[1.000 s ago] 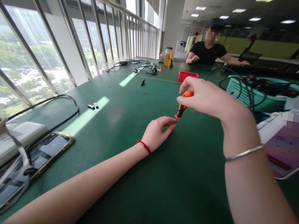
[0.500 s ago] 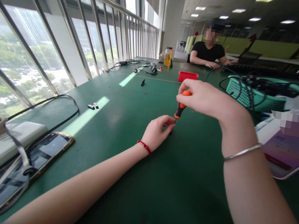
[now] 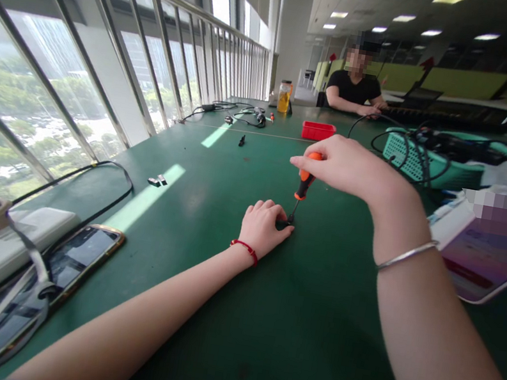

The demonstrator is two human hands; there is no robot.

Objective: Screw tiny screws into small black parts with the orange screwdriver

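My right hand (image 3: 331, 161) is closed around the orange-and-black handle of a screwdriver (image 3: 303, 185). The screwdriver stands nearly upright, its shaft pointing down at a small black part (image 3: 283, 223). Between thumb and fingers, my left hand (image 3: 264, 227) holds that black part against the green tabletop. The tip meets the part close to my left fingertips; a screw there is too small to make out. Much of the part is hidden by my left hand.
Small black-and-silver pieces (image 3: 158, 180) and a black piece (image 3: 241, 141) lie on the table. Farther back are a red tray (image 3: 318, 131), a jar (image 3: 284, 96) and cables. A teal basket (image 3: 414, 162) stands right; a phone (image 3: 87, 253) lies left. A person sits at the far end.
My left fingers have shifted from the screwdriver shaft down to the black part, exposing the shaft. My right fingers have loosened and stretched slightly leftward on the handle.
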